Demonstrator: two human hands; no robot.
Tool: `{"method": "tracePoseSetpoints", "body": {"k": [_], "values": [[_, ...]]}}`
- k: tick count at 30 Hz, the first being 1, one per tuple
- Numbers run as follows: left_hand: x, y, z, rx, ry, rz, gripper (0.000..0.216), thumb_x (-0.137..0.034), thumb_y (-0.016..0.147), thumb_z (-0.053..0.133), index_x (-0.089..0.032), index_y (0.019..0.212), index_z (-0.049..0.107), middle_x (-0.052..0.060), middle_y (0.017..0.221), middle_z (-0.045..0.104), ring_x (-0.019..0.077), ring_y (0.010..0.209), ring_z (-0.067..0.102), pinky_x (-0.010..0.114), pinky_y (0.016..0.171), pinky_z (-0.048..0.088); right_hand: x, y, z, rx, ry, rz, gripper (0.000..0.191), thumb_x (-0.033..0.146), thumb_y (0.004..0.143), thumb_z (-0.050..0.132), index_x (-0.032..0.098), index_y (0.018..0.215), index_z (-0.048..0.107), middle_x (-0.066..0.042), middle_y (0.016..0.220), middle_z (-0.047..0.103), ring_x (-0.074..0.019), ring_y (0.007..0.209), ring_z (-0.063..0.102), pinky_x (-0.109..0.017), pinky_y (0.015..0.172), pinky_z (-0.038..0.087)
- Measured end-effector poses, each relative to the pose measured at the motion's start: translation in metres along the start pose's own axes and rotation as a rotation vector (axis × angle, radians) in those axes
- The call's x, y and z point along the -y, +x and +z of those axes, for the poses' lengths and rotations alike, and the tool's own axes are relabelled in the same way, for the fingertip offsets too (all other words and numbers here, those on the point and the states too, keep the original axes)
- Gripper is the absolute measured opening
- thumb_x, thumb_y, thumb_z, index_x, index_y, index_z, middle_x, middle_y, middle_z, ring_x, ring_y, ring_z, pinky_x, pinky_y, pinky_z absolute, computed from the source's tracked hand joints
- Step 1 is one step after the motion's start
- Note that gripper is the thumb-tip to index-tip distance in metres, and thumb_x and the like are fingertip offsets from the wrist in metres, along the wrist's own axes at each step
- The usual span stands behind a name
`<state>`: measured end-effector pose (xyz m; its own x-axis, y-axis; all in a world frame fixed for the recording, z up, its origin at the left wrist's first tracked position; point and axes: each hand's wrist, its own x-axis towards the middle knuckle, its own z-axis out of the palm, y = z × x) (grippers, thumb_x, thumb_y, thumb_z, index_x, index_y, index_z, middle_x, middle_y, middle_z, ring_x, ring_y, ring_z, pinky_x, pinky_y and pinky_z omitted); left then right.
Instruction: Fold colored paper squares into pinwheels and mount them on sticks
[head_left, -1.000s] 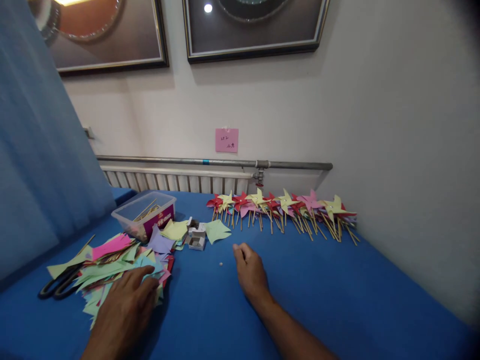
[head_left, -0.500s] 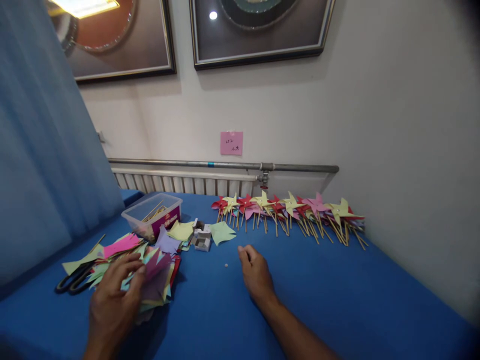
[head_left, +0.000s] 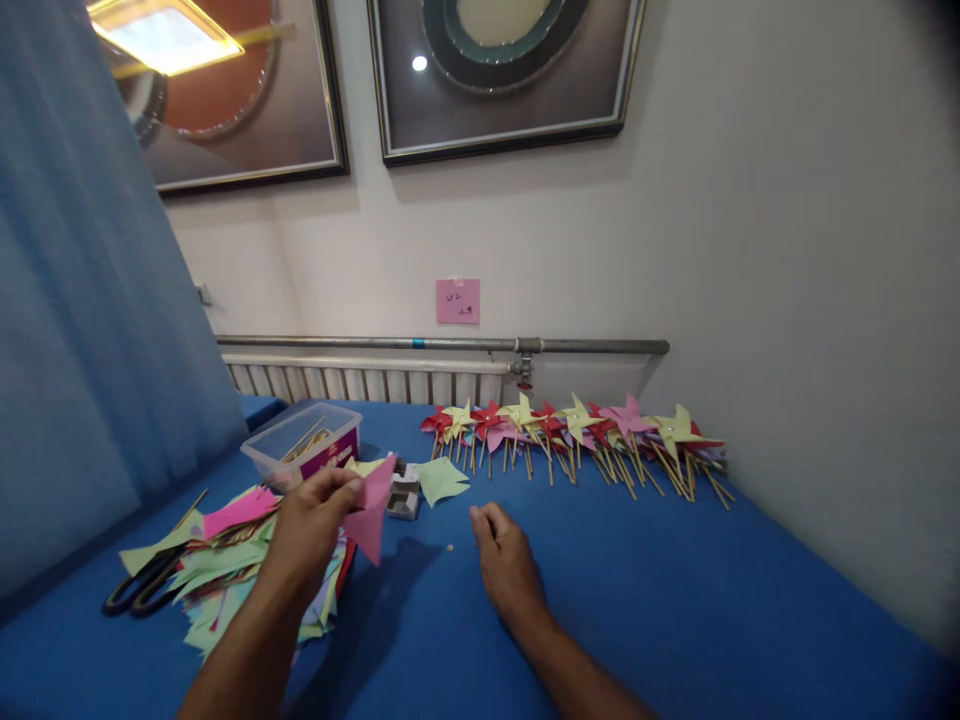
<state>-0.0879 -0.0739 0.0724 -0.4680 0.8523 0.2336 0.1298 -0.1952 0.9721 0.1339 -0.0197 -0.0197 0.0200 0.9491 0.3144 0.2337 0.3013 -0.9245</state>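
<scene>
Between thumb and fingers, my left hand (head_left: 311, 530) pinches a pink cut paper sheet (head_left: 371, 512), raised above the blue table (head_left: 600, 600). Below and behind that wrist lies a pile of coloured cut paper (head_left: 225, 570). My right hand (head_left: 510, 565) rests near the middle of the table with its fingers curled closed; whatever may be inside them is hidden. A tiny pale piece (head_left: 450, 548) lies on the cloth just left of it. Small open boxes (head_left: 403, 495) and a light green cut sheet (head_left: 442, 480) are beyond the hands.
A row of paper pinwheels on sticks (head_left: 577, 420) lies along the back right. At the left are a clear plastic tub (head_left: 262, 445) holding sticks and scissors with black handles (head_left: 142, 590). A blue curtain (head_left: 112, 300) hangs at the left; a pipe (head_left: 360, 342) runs along the wall.
My left hand has moved right and up from the paper pile, now with the pink sheet in its fingers. My right hand stays curled in nearly the same place. The view has tilted slightly upward.
</scene>
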Motion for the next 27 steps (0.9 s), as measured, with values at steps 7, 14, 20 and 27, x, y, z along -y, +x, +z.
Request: {"method": "tracePoseSetpoints", "body": {"k": [7,14,20,27], "values": [[0.019,0.020,0.108,0.307,-0.511,-0.310,0.038,-0.036,0.047,0.087,-0.015,0.066,0.060,-0.004,0.057,0.055,0.0083,0.051,0.047,0.021,0.052,0.039,0.001,0.006,0.001,0.149,0.848,0.368,0.065,0.082,0.079,0.057,0.022,0.097,0.073,-0.007,0.089,0.077,-0.0212,0.075,0.069,-0.033,0.071,0.052],[0.078,0.006,0.138,0.109,-0.383,-0.278,0.031,-0.036,0.053,0.081,-0.014,0.067,0.064,-0.003,0.057,0.056,0.0077,0.051,0.046,0.020,0.052,0.036,0.003,0.007,-0.003,0.156,1.037,0.312,0.061,0.066,0.081,0.070,0.020,0.121,0.071,-0.012,0.115,0.077,-0.0297,0.111,0.068,-0.042,0.092,0.053],[0.076,0.004,0.133,0.274,-0.272,-0.277,0.028,-0.035,0.057,0.079,-0.014,0.070,0.067,-0.001,0.058,0.060,0.0087,0.051,0.047,0.021,0.052,0.036,-0.017,0.011,0.000,-0.011,0.808,0.354,0.041,0.044,0.071,0.084,0.016,0.100,0.074,-0.009,0.089,0.081,-0.0293,0.088,0.075,-0.038,0.079,0.057],[0.070,0.010,0.128,0.251,-0.126,-0.118,0.020,-0.034,0.063,0.073,-0.017,0.067,0.064,-0.004,0.055,0.053,0.0091,0.050,0.042,0.022,0.050,0.031,-0.023,0.012,-0.001,0.014,0.738,0.389,0.038,0.046,0.074,0.079,0.018,0.099,0.074,-0.008,0.084,0.079,-0.0264,0.075,0.074,-0.034,0.065,0.057]]}}
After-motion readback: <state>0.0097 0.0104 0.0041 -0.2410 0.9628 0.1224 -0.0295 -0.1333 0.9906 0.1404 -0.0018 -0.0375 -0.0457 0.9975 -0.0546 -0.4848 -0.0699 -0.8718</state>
